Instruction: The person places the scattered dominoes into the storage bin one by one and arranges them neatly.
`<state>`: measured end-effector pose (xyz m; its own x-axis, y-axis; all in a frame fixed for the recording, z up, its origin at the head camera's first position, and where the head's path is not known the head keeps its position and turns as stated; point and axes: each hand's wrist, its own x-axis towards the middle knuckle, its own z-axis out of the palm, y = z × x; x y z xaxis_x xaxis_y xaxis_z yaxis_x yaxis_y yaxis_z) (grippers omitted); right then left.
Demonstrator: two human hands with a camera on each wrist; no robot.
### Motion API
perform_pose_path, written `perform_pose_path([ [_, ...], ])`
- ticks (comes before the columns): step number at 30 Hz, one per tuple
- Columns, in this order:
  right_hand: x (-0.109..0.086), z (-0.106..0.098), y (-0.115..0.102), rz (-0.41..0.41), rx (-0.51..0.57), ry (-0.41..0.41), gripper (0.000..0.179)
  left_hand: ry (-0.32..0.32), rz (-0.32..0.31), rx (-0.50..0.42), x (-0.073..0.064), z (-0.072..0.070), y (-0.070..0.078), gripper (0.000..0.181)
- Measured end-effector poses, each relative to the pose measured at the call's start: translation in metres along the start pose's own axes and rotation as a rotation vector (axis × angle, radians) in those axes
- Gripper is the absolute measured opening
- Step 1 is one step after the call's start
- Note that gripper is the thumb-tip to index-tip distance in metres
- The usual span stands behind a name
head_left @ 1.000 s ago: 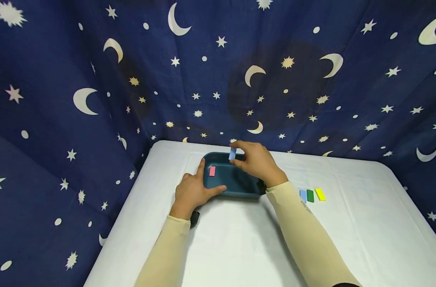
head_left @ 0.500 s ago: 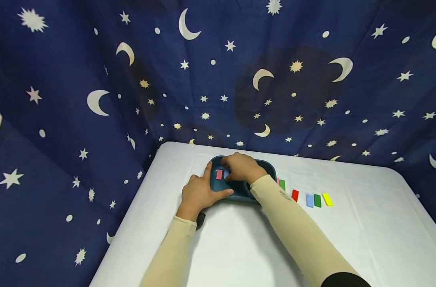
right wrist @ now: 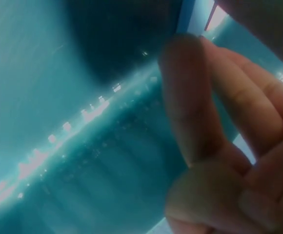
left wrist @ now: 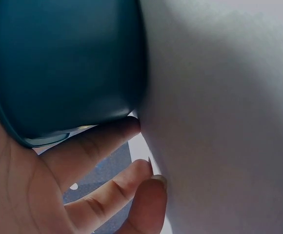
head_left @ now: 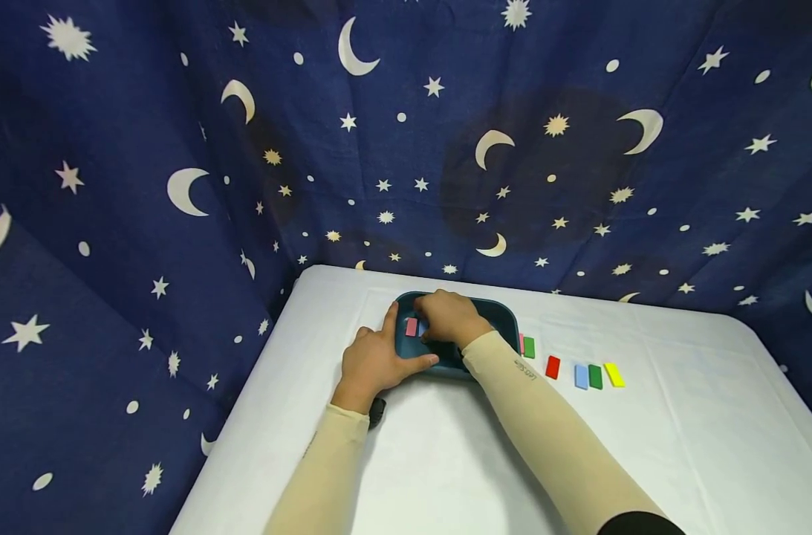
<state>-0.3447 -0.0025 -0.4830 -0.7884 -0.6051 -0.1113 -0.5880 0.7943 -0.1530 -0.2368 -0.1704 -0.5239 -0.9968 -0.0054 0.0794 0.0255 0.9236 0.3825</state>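
Observation:
A dark teal tray (head_left: pixel 502 316) lies on the white table, and a pink block (head_left: pixel 411 327) lies inside near its left end. My right hand (head_left: pixel 451 318) reaches into the tray and pinches a light blue block (head_left: pixel 423 328) beside the pink one, low against the tray floor; the fingers partly cover it. At the tray's left corner, my left hand (head_left: pixel 375 364) rests with index finger and thumb spread along the rim. In the left wrist view the fingers (left wrist: pixel 95 146) extend along the outer wall of the tray.
Right of the tray lie a green block (head_left: pixel 529 347), a partly hidden pink block (head_left: pixel 522 344), a red block (head_left: pixel 553 367), another light blue block (head_left: pixel 582 377), a dark green block (head_left: pixel 596 377) and a yellow block (head_left: pixel 614 374). A star-patterned curtain (head_left: pixel 406 148) hangs behind the table (head_left: pixel 680 416).
My right hand has lowered the light blue block from above the tray's far rim down into it, next to the pink block. My left hand stays at the tray's corner; the head view has shifted slightly.

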Motion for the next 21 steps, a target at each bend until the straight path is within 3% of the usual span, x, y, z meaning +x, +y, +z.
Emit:
perform_pose_path([
  [21, -0.0032, 0.0016, -0.0035, 0.009, 0.033, 0.024, 0.057, 0.009, 0.002, -0.015, -0.005, -0.0028, 0.0033, 0.139],
])
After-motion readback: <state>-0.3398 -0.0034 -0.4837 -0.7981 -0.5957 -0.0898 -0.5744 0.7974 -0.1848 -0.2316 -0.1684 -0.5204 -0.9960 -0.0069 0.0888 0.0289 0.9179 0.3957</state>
